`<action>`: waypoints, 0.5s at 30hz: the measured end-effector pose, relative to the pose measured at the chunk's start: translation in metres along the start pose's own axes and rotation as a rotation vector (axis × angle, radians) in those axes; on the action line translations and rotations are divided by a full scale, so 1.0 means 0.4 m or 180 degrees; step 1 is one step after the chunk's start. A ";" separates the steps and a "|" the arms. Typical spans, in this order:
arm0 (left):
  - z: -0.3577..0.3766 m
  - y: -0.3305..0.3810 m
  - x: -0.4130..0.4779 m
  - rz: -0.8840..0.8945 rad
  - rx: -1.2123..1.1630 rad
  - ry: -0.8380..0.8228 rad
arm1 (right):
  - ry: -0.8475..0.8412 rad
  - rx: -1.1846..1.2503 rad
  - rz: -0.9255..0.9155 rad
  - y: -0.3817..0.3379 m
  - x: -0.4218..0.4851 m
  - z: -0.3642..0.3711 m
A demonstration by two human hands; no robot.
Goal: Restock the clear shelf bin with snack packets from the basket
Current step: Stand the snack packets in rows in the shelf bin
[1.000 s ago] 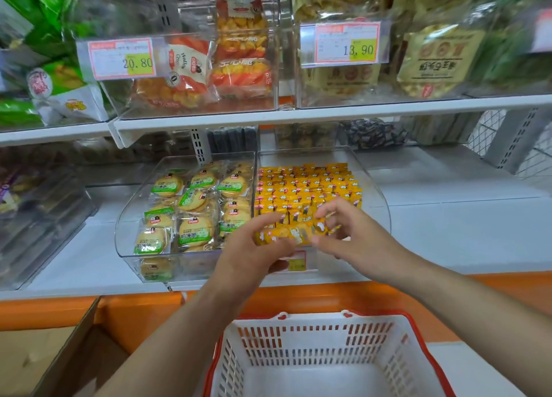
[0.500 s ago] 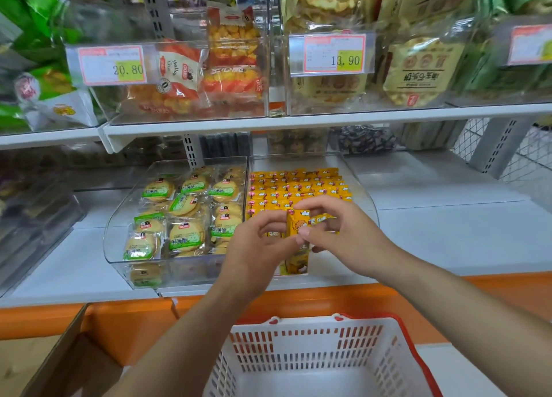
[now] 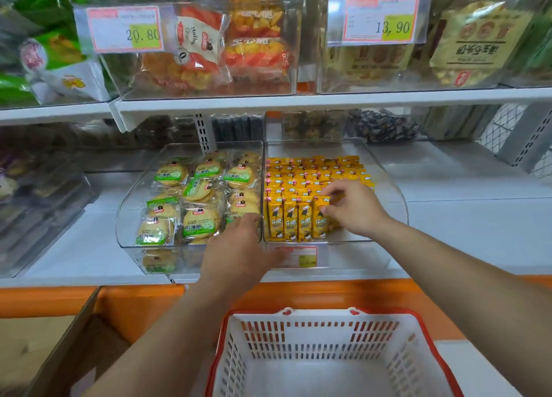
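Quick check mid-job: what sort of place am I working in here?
Most likely a shop's snack aisle: price tags on clear bins, white tiered shelves stocked with yellow snack packets and biscuits, and a shopping basket below.

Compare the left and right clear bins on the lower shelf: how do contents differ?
The left bin holds round biscuit packets with green labels; the right bin holds slim yellow packets. The left bin's packets lie loosely heaped; the right bin's sit in tidy rows, the right hand at the front row. Both are clear, side by side.

White shop shelves (image 3: 298,102), orange plinth (image 3: 328,295)
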State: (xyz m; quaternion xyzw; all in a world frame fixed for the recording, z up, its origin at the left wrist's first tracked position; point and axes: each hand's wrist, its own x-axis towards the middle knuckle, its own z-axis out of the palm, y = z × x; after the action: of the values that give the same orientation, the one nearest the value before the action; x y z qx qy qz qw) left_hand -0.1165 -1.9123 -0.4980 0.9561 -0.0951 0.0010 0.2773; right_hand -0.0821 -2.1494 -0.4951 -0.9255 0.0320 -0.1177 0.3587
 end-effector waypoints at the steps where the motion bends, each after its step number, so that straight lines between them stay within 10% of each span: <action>1: 0.003 0.003 -0.002 0.0005 0.0092 0.0000 | 0.0007 -0.0105 -0.0022 0.008 0.009 0.015; 15: -0.001 0.027 -0.011 -0.0098 0.0120 0.0109 | -0.0011 -0.0787 0.0047 0.010 -0.001 0.013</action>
State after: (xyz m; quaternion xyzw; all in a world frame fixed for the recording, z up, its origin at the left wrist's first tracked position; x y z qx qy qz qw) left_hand -0.1229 -1.9201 -0.4921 0.9623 -0.0755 0.0150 0.2608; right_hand -0.0810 -2.1487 -0.5015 -0.9625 0.0525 -0.1087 0.2428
